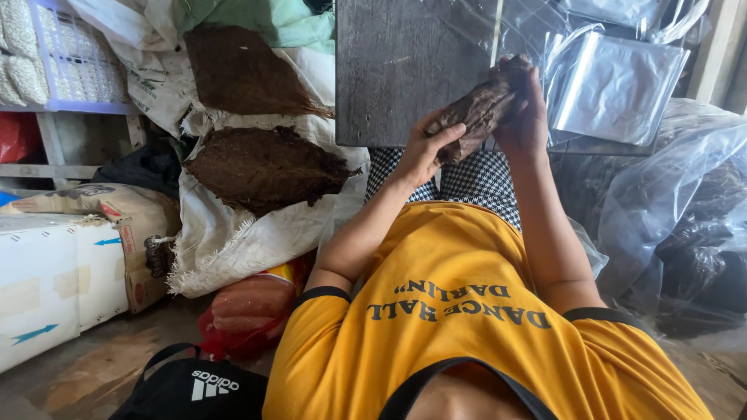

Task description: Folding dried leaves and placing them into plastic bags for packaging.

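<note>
Yellow shirt (467,311) w/ black trim fills the bottom of the view, nearest the lens; checkered cloth (475,180) over the lap just beyond it. Dark wooden board (405,70) rests across the lap, far edge toward top of frame. Left of the person: white woven sack (233,233) spread open, w/ two piles of flat brown leaves (264,167) on it, one behind the other. Right side: big clear plastic bag (685,225) holding dark leaf material, plus flat clear pouches (615,85) lying on the board's right end. Lower left: white carton (54,280), red mesh bag (249,311), black bag (194,389). Lavender crate (78,62) at upper left.

Both forearms stretch fwd from the shirt, converging over the board's near edge. Left hand (424,152) grips the lower end of a dark brown leaf bundle (478,109), thumb across the top. Right hand (525,117) is wrapped round the bundle's upper end, fingers curled over it. Bundle sits tilted, held just above the board, between both hands.
</note>
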